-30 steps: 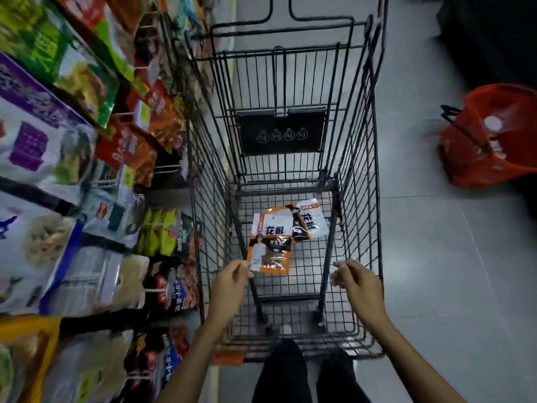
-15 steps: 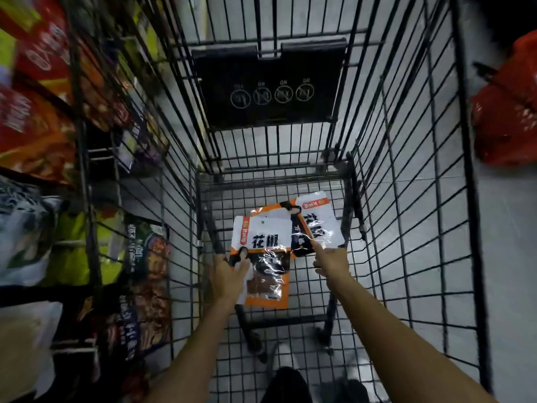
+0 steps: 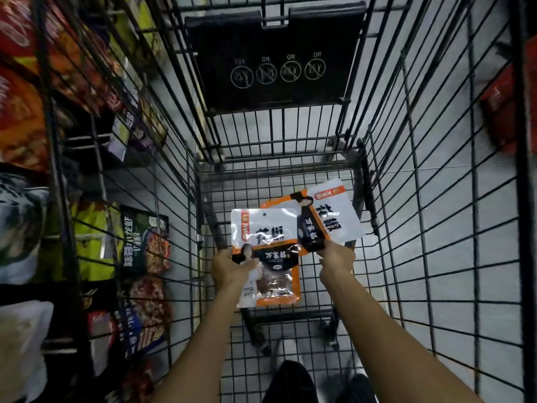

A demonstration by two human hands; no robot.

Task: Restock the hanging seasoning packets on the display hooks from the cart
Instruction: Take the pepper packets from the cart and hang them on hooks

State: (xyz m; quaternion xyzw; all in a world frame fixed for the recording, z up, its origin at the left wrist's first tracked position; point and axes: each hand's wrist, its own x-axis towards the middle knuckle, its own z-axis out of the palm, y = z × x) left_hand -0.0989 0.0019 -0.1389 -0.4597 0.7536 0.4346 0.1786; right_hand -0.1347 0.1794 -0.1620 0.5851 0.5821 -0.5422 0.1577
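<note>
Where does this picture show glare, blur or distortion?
Head view: glare streaks cross the clear window of the near seasoning packet, gripped by the left hand; print on the far seasoning packet, pinched by the right hand, is slightly soft; shelf bags at left are dim and smeared; cart wires bow from wide-angle distortion.

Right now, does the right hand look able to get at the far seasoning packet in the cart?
Likely yes: the right hand is inside the cart, its grip on the lower end of the far seasoning packet; nothing covers that end.
</note>
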